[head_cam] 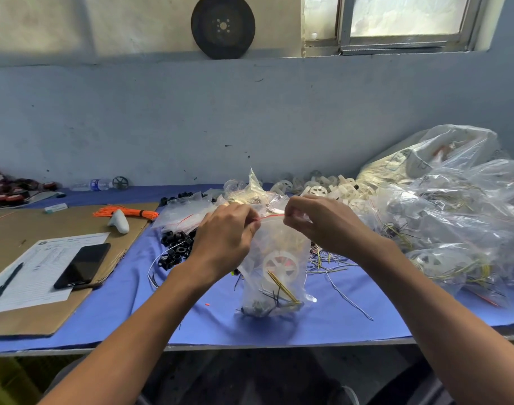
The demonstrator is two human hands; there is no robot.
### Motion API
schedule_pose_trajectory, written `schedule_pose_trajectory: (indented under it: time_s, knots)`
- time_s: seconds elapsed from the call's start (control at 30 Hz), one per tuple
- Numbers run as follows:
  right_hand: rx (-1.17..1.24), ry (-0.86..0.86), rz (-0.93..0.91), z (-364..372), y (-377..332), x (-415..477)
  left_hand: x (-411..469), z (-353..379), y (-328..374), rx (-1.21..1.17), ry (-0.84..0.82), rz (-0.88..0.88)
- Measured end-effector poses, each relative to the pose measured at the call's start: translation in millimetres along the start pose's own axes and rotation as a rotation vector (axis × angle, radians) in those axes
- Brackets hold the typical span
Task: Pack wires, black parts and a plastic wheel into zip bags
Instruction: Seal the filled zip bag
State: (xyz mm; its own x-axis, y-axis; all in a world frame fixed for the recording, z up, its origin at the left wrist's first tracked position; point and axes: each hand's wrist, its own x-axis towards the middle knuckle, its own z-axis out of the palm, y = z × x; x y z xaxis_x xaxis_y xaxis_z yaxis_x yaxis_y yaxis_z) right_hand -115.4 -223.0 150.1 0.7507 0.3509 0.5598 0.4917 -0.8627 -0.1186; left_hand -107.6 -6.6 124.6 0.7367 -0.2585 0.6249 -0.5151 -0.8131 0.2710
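In the head view, the writing is giving very little. The paper form (36,273) is lying on the cardboard (45,311) at eight o'clock from the zip bag (274,244). It is carrying printed lines, but they are too small to read. The blue label on the water bottle (96,184) at ten o'clock is blurred too.

The left hand (225,232) and the right hand (323,223) are meeting above the middle of the desk (191,317). Their backs are facing the camera, and the forearms are coming in from seven and five o'clock. Each grip is clamped on the top edge of the zip bag. The left is pinching the red zip strip (271,216) at its nine o'clock end, the right at its three o'clock end.

The bag is hanging upright from them, and its bottom is touching the blue cloth. Inside, a white plastic wheel (280,266) is sitting in the middle, with wires (282,287) below it and black parts (254,309) at the bottom. A loose black pile (176,247) is lying at nine o'clock from the bag, and white wheels (337,190) are lying at one o'clock.
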Motion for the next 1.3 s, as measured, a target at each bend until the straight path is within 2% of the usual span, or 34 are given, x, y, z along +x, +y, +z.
schedule_pose_trajectory:
  time_s: [0.3, 0.43, 0.53, 0.6, 0.67, 0.8, 0.87, 0.93, 1.0, 1.07, 1.13, 1.3]
  knots:
    - [0.055, 0.083, 0.209, -10.1, 32.5, -15.0, 0.3, -3.8, -16.0, -0.011, -0.034, -0.053]
    - [0.267, 0.074, 0.334, 3.3, 29.7, -42.3, -1.2, -5.4, -23.5, -0.094, -0.050, -0.113]
    - [0.455, 0.101, 0.339, 47.5, -4.2, -75.2, -1.4, -2.7, -5.4, -0.116, -0.032, -0.075]
    - [0.564, 0.097, 0.409, 80.0, -30.2, -95.1, -1.8, -3.5, 17.3, -0.161, -0.037, -0.026]
    - [0.534, 0.093, 0.446, 107.2, -49.2, -104.8, -3.7, -5.8, 42.7, -0.216, -0.087, 0.059]
    - [0.328, 0.325, 0.420, 111.2, -60.9, -104.6, -10.9, -15.7, 76.5, -0.347, -0.174, 0.175]
    - [0.282, 0.386, 0.382, 98.1, -56.4, -105.0, -13.4, -22.7, 81.9, -0.442, -0.186, 0.201]
    - [0.299, 0.441, 0.386, 82.9, -47.3, -109.1, -15.3, -28.9, 81.8, -0.493, -0.133, 0.240]
    - [0.328, 0.524, 0.427, 65.8, -35.0, -113.5, -17.8, -34.8, 76.2, -0.492, -0.014, 0.258]
    - [0.367, 0.612, 0.485, 46.3, -17.0, -116.9, -22.7, -35.3, 60.6, -0.485, 0.089, 0.216]
    - [0.371, 0.709, 0.543, 20.2, 7.6, -116.1, -33.7, -28.0, 35.0, -0.477, 0.105, 0.111]
    - [0.235, 0.888, 0.774, -73.8, 117.4, -71.2, -78.7, 13.9, -38.1, -0.447, -0.119, -0.215]
